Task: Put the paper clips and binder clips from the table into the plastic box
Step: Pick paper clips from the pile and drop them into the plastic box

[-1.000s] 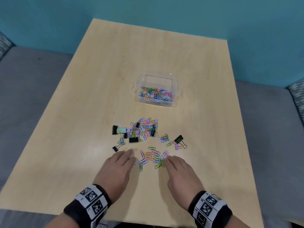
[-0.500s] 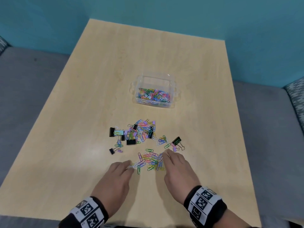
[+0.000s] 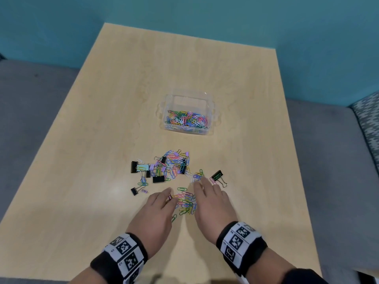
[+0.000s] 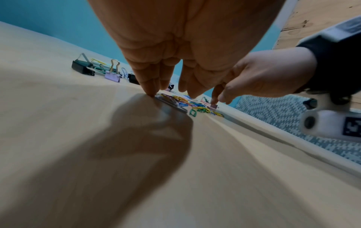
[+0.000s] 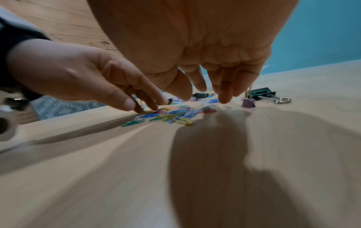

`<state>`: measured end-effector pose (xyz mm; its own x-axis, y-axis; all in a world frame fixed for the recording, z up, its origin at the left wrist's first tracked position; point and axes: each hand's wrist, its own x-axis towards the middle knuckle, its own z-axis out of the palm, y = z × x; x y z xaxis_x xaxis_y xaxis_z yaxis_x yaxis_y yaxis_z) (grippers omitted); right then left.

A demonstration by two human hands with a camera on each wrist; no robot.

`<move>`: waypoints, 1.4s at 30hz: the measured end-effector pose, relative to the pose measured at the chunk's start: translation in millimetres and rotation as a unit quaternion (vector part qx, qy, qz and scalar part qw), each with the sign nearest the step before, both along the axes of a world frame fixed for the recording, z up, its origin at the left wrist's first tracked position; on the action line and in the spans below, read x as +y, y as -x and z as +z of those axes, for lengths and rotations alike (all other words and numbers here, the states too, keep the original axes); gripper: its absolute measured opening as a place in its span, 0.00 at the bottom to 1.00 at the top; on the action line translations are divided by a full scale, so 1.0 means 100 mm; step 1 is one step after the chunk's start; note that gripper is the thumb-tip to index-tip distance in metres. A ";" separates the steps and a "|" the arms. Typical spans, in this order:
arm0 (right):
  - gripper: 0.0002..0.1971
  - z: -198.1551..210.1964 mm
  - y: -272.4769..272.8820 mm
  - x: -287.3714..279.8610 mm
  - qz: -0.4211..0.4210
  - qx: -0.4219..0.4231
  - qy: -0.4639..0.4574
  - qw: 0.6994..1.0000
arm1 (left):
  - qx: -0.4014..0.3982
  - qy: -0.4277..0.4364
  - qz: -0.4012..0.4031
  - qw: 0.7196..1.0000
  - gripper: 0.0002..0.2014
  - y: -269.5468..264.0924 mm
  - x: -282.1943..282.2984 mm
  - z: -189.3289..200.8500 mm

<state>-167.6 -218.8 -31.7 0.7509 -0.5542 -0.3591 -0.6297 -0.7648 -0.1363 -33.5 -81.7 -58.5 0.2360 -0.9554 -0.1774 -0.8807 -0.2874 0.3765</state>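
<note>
A light wood-grain laminate table [image 3: 127,95] is standing against a teal wall [image 3: 246,21], with grey upholstered seating [image 3: 30,111] flanking it on both sides and a patterned cushion [image 3: 367,119] showing at the far right.

A clear, rectangular plastic box [image 3: 187,112] with small side handles is sitting past mid-table, upright and lidless, holding a layer of coloured wire paper clips.

Nearer the person, a mixed heap [image 3: 170,167] of paper clips and black, lilac and pale blue binder clips is lying loose. One black binder clip [image 3: 217,175] is lying apart at right, wire handles splayed.

A smaller cluster of paper clips [image 3: 185,201] is lying between the two hands. The left hand [image 3: 156,212] is resting with straight fingers, tips touching the cluster's left edge. The right hand [image 3: 213,203] is lying flat along its right edge, fingers extended, tips reaching toward the heap. Neither hand is gripping anything. Both wrists are wearing black bands [image 3: 241,242] with printed square markers.
</note>
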 end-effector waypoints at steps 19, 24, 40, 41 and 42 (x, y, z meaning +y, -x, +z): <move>0.21 0.02 0.33 -0.16 0.014 -0.077 -0.004 0.997 | -0.002 0.000 -0.012 1.000 0.22 -0.02 0.01 -0.04; 0.13 -0.05 0.28 -0.39 -0.083 -0.074 -0.041 0.993 | -0.001 0.006 0.008 1.000 0.20 -0.02 -0.05 -0.03; 0.14 -0.13 0.08 -0.66 -0.061 0.002 -0.168 0.984 | 0.009 0.012 0.013 1.000 0.21 -0.04 -0.07 -0.02; 0.14 -0.13 0.09 -0.66 -0.065 -0.001 -0.171 0.983 | 0.008 0.011 0.013 1.000 0.21 -0.03 -0.08 -0.01; 0.12 -0.12 0.11 -0.65 -0.064 -0.007 -0.172 0.983 | 0.008 0.009 0.012 1.000 0.21 -0.03 -0.08 -0.01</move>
